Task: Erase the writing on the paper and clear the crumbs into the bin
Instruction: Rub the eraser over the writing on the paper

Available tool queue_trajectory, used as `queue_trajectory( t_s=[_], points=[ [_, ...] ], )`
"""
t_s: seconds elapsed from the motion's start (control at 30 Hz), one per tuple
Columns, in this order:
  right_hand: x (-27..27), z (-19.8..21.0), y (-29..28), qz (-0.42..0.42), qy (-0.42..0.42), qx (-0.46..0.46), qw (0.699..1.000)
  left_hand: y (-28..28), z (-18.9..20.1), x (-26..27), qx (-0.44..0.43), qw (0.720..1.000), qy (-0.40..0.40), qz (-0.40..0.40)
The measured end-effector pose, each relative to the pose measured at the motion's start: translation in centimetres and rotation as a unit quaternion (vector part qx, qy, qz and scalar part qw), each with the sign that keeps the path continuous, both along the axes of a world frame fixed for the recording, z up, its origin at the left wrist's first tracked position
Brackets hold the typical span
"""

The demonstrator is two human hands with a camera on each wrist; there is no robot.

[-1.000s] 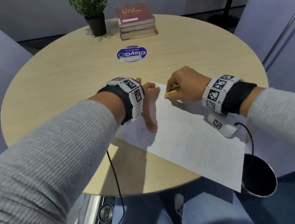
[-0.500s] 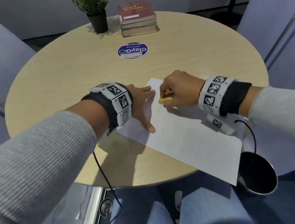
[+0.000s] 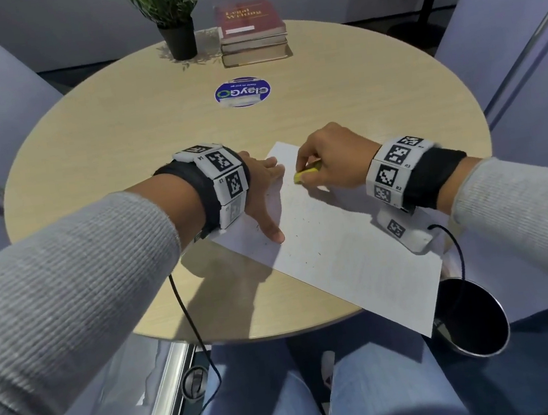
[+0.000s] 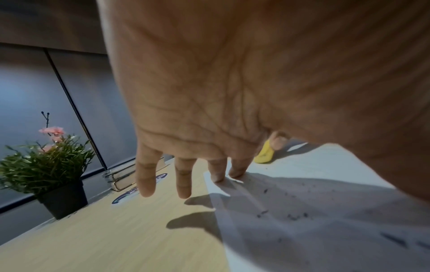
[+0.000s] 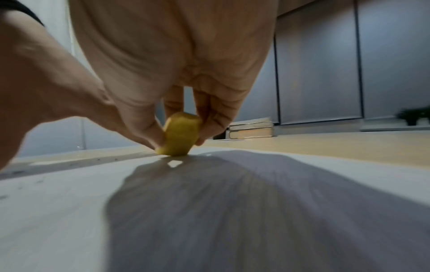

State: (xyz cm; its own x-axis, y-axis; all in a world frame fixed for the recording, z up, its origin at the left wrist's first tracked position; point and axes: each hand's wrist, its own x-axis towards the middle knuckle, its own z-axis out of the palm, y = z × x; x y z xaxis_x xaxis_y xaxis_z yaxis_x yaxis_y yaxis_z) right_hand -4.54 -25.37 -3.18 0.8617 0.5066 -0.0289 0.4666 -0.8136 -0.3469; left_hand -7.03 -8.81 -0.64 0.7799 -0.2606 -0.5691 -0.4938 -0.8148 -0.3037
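While our right hand (image 3: 332, 162) pinches the yellow eraser (image 3: 306, 174) at the paper's (image 3: 350, 253) far corner, our flat, open-fingered left hand (image 3: 263, 191) pins its left edge; crumbs (image 4: 291, 215) lie unswept, bin (image 3: 473, 321) waiting near right.

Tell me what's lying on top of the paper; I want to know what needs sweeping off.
Dark eraser crumbs dot the paper; the left hand presses it, the right hand rubs a yellow eraser. Crumbs beneath the hands are hidden.
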Motion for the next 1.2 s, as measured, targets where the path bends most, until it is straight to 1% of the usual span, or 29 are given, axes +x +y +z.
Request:
queue_trajectory(
  t_s=[0.07,0.2,0.23,0.37,0.4,0.47,0.53,0.57,0.63,0.7,0.77,0.83,0.87,0.9,0.97,1.03,1.13,1.2],
  points=[
    [0.0,-0.2,0.2,-0.009,-0.022,-0.024,0.999,-0.1,0.1,-0.1,0.003,1.0,-0.001,0.004],
    [-2.1,-0.4,1.2,0.07,0.011,-0.008,0.997,-0.3,0.2,-0.2,0.008,1.0,-0.011,-0.005],
    [-2.0,-0.3,1.0,0.073,0.017,-0.005,0.997,-0.3,0.2,-0.2,0.009,1.0,-0.012,-0.008],
    [-0.1,0.0,0.1,-0.015,-0.015,-0.015,1.0,-0.3,0.3,-0.3,0.009,1.0,-0.002,0.003],
    [-0.3,-0.2,0.2,-0.017,-0.022,-0.02,0.999,-0.2,0.3,-0.3,0.005,1.0,0.001,0.008],
    [-1.6,-0.3,1.0,0.031,-0.011,-0.012,0.999,-0.1,0.2,-0.4,-0.001,1.0,0.003,0.015],
    [-3.0,-0.3,1.5,0.085,0.023,0.005,0.996,0.1,0.2,-0.5,-0.001,1.0,0.003,0.019],
    [-3.0,-0.2,1.3,0.086,0.034,0.014,0.996,0.1,0.2,-0.6,-0.001,1.0,0.004,0.021],
    [-1.7,0.1,0.8,0.036,0.03,0.022,0.999,0.1,0.2,-0.7,-0.003,1.0,0.003,0.018],
    [-0.9,0.0,0.4,0.003,0.001,0.002,1.0,0.1,0.2,-0.6,-0.006,1.0,0.001,0.016],
    [-1.6,-0.3,0.6,0.026,-0.005,-0.007,1.0,0.1,0.2,-0.7,-0.008,1.0,0.005,0.019],
    [-2.9,-0.5,1.0,0.075,0.018,-0.001,0.997,0.1,0.2,-0.7,-0.007,1.0,0.006,0.02],
    [-3.1,-0.4,1.0,0.082,0.029,0.008,0.996,0.1,0.2,-0.7,-0.008,1.0,0.006,0.022],
    [-2.7,-0.2,0.7,0.066,0.034,0.015,0.997,0.1,0.2,-0.8,-0.009,1.0,0.007,0.025],
    [-1.5,0.2,0.3,0.019,0.017,0.016,1.0,0.0,0.4,-1.0,-0.014,1.0,0.004,0.024],
    [-1.2,0.0,0.2,0.005,0.001,0.005,1.0,0.0,0.5,-1.1,-0.017,1.0,0.005,0.023],
    [-2.8,-0.5,1.0,0.065,0.007,-0.006,0.998,0.0,0.5,-1.0,-0.011,1.0,0.006,0.024],
    [-3.2,-0.3,1.1,0.076,0.021,0.004,0.997,0.0,0.5,-1.1,-0.014,1.0,0.009,0.027]
  ],
)
